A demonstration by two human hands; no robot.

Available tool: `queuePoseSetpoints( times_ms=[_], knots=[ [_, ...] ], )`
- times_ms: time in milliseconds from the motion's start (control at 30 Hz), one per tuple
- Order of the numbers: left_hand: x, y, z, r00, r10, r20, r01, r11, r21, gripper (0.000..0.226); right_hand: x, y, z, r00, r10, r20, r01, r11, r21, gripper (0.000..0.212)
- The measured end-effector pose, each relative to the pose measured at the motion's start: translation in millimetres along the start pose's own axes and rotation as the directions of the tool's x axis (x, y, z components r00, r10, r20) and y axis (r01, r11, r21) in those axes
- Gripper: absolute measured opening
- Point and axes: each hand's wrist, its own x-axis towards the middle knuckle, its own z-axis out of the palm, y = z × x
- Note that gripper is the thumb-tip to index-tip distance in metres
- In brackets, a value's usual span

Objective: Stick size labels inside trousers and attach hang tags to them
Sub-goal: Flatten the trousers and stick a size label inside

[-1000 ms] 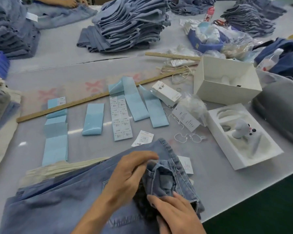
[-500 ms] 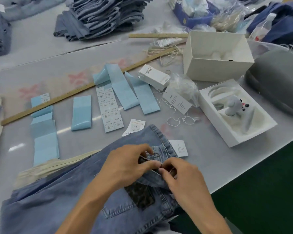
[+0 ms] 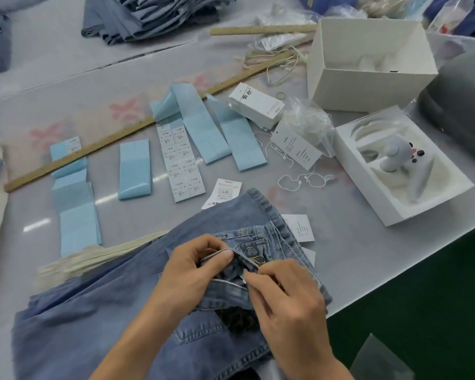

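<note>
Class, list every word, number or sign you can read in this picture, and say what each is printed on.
"110": repeated on the sheet of size labels; the smaller print is blurred.
Two brush-style characters on the stack of hang tags: illegible.
Loose hang tag, slip and card by the jeans: print too small.

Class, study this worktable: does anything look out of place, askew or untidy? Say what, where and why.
Nothing looks damaged or spilled. The loose strings lie tangled on the table beside a hang tag, and the blue backing strips lie at uneven angles, one end curling up. Both hands, left hand and right hand, pinch the jeans waistband.
</note>
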Motion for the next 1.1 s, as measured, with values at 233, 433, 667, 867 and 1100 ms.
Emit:
queuePoseSetpoints(
  times_ms=[233,433,667,867,1100],
  knots=[
    [-10,0,-2,0.996,0.069,-0.059,-0.067,0.997,0.027,0.014,-11,-12,-6,0.998,0.022,0.063,-0.02,0.999,-0.037,0.016],
    [-14,5,-2,0.991,0.135,-0.023,-0.132,0.987,0.09,0.012,-18,-10,-20,0.981,0.171,0.089,-0.174,0.984,0.036,0.005],
    [-25,11,-6,0.985,0.159,0.07,-0.168,0.975,0.145,0.006,-20,-9,-18,0.952,0.298,0.066,-0.305,0.939,0.161,0.004],
    [-33,38,-19,0.878,0.33,0.347,-0.474,0.499,0.725,0.038,-20,-12,-20,0.973,0.222,0.061,-0.228,0.964,0.138,0.008],
    [-28,47,1,0.823,0.393,0.409,-0.536,0.302,0.788,0.031,-16,-11,-23,0.981,0.175,0.082,-0.182,0.979,0.088,0.007]
  ],
)
